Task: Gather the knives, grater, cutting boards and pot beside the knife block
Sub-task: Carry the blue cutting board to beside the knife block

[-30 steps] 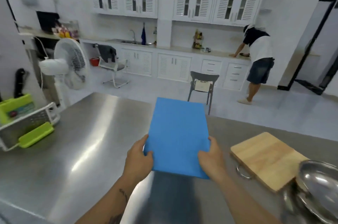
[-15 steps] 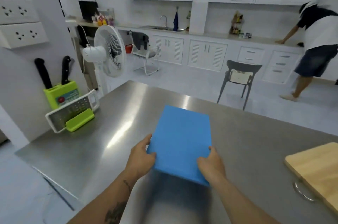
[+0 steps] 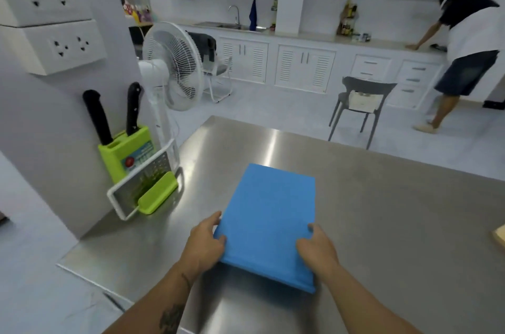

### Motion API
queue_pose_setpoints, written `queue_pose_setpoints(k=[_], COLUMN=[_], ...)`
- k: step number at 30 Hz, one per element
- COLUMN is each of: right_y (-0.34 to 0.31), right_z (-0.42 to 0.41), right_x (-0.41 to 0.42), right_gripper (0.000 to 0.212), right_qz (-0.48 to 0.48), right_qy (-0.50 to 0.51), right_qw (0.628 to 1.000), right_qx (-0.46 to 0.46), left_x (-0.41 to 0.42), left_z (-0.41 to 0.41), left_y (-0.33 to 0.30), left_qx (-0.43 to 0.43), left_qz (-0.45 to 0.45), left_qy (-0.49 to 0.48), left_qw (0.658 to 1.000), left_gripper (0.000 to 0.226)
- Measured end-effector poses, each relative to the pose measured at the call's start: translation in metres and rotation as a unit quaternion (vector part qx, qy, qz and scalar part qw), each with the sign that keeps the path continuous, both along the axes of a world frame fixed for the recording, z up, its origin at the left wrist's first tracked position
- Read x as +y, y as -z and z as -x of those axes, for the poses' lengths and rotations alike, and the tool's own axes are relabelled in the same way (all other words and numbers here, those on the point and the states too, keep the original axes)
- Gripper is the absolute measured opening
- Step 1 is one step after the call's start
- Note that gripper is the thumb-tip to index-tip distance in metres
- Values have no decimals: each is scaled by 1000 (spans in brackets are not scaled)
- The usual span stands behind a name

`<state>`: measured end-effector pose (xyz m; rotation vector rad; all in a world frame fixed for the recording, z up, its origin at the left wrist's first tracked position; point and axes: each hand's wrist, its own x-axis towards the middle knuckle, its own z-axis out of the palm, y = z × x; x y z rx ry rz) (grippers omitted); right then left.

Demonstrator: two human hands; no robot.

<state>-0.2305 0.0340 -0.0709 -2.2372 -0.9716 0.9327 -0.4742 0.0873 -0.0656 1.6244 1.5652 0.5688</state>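
I stand at a steel bench (image 3: 382, 210). Off its far left corner a white fan (image 3: 175, 66) stands on the floor, and a grey chair (image 3: 360, 104) sits beyond. Sockets (image 3: 52, 41) sit on the wall at my left. A person (image 3: 470, 52) leans on the far counter (image 3: 314, 36).

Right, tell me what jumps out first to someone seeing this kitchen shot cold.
First, the blue cutting board, front and centre over the steel table, gripped at its near corners by the left hand and right hand. Next, at the table's left edge by the wall, the bright green knife block holding two black-handled knives, with the grater leaning against it.
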Motion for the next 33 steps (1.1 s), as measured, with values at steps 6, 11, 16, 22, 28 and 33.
queue_pose_setpoints(k=[6,11,16,22,28,33], right_y=[2,2,2,2,1,3], right_z=[71,106,128,144,157,156], right_x=[31,50,58,61,60,55], right_gripper=[28,33,36,38,45,50], right_qz=[27,47,57,72,112,121], right_qy=[-68,-113,-135,-159,-195,-216], right_qw=[997,991,987,983,969,964], right_qx=[-35,-59,-62,-60,-98,-95], left_x=[27,37,43,47,49,53], left_z=[67,101,127,144,149,148], left_y=[14,15,14,21,30,34], left_qx=[33,47,60,79,113,134], left_qz=[1,-2,-10,-26,-30,-29], left_qy=[-57,-78,-90,-88,-94,-93], left_qw=[998,996,994,993,989,986], left_gripper=[61,59,65,54,48,50])
